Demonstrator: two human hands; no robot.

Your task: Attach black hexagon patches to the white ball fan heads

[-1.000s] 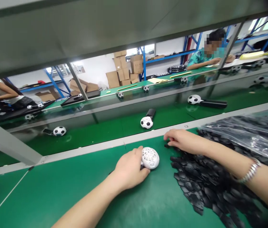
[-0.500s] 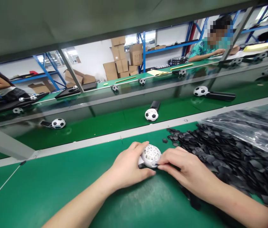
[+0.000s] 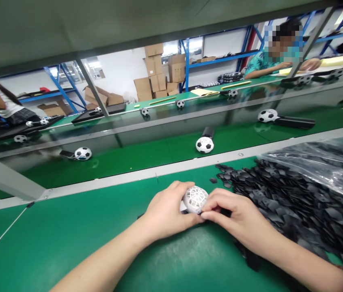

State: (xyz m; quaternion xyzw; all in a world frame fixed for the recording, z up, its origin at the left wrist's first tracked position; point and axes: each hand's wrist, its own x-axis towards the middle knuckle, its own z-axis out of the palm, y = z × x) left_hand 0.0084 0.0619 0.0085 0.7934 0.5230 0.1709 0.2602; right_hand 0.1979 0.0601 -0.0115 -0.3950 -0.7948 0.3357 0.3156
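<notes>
A white round fan head with a lattice grille (image 3: 195,198) sits low over the green bench (image 3: 67,243). My left hand (image 3: 167,213) is wrapped round its left side. My right hand (image 3: 235,219) pinches at its right edge with thumb and forefinger pressed together; what lies between those fingertips is too small to make out. A heap of small black plastic pieces (image 3: 283,202) lies just right of both hands.
A clear plastic bag (image 3: 320,162) covers the heap's far side. On the conveyor belt (image 3: 147,156) ride soccer-ball fans with black handles (image 3: 204,144) (image 3: 83,153) (image 3: 267,116). One person sits at the far right (image 3: 265,65), another at the far left (image 3: 3,105). Cardboard boxes (image 3: 159,79) stand behind.
My right hand left the black heap and came to the white fan head, pinching at its edge. The left hand kept its hold. The belt's fans drifted right.
</notes>
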